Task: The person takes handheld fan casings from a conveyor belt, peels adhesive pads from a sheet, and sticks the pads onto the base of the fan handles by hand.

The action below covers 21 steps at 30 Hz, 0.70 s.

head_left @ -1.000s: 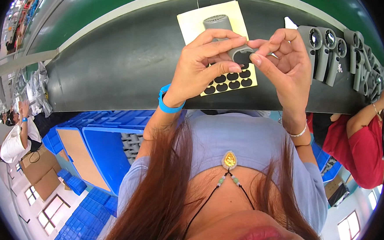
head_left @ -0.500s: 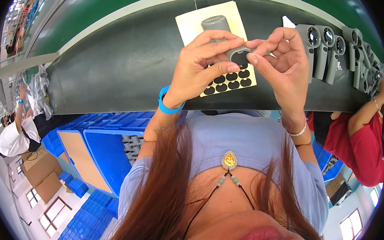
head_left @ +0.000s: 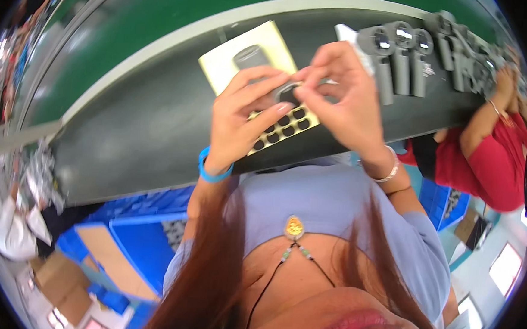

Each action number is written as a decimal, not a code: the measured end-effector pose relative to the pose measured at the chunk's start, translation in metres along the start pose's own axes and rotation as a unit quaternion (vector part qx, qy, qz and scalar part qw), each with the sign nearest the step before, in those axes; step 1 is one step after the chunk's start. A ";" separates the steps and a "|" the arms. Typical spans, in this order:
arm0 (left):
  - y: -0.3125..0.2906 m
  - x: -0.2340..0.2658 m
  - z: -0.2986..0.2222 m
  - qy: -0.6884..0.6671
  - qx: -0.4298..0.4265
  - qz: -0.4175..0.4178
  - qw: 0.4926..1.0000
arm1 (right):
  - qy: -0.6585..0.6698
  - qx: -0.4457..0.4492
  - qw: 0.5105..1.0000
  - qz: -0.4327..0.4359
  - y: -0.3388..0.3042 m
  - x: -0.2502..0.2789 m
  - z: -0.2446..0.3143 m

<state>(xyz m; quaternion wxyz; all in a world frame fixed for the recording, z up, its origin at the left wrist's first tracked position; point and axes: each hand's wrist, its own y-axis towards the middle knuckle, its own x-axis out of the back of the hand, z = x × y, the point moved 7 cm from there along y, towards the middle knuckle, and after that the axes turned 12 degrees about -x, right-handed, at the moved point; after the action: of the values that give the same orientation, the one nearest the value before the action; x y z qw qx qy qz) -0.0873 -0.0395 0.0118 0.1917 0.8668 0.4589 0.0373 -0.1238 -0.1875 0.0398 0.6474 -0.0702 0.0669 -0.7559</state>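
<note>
Your left hand (head_left: 236, 111) is grasping a small grey plastic part with a rounded black face (head_left: 289, 95) between thumb and fingers, held up above the surface (head_left: 128, 114), which is dark and smooth. Your right hand (head_left: 346, 91) meets its right edge, thumb and forefinger brought together; blur hides whether they grip anything, so that cannot be told. Beyond and partly beneath your hands in view lies a pale yellow sheet (head_left: 217, 66) bearing rounded black stickers (head_left: 288, 130). A grey rounded cylindrical body (head_left: 251, 57) shows over the sheet, just beyond your left fingers; whether it joins the held part is hidden. To your right, three grey plastic handheld fans (head_left: 402, 70) lie side by side on the surface.
</note>
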 end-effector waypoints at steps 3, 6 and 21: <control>0.000 -0.001 -0.001 0.063 0.012 0.007 0.998 | -0.127 0.025 0.991 -0.031 -0.003 0.005 0.007; 0.000 0.001 -0.001 0.090 0.020 -0.003 0.996 | -0.224 0.060 0.970 -0.071 -0.008 0.012 0.012; 0.001 0.024 0.003 -0.014 0.009 0.016 1.000 | -0.222 -0.019 0.959 -0.173 -0.023 0.062 -0.120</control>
<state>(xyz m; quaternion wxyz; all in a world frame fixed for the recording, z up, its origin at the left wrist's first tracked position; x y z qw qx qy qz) -0.0725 -0.0214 0.0067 0.1897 0.8761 0.4427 0.0239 -0.1785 -0.2445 -0.0720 0.5039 -0.2584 -0.0774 -0.8206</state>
